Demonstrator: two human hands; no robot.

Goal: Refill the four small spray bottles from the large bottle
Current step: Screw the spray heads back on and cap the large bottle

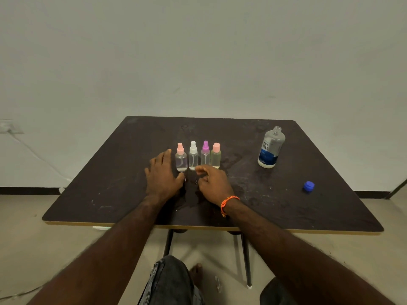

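Four small clear bottles stand upright in a row mid-table: a pink-topped sprayer [181,158], a white-topped sprayer [193,156], a purple-topped sprayer [205,154] and a pink-capped bottle [215,155]. All have their tops on. My left hand [163,173] lies with straight fingers on the table just left of the first bottle. My right hand [212,183] hovers in front of the row, fingers loosely curled, holding nothing. The large bottle [271,148] stands uncapped at the right, and its blue cap [308,186] lies nearer the right edge.
The dark table [110,194] shows a wet patch between my hands and smears near the bottles. A plain wall stands behind. My knees and a bare foot show under the front edge.
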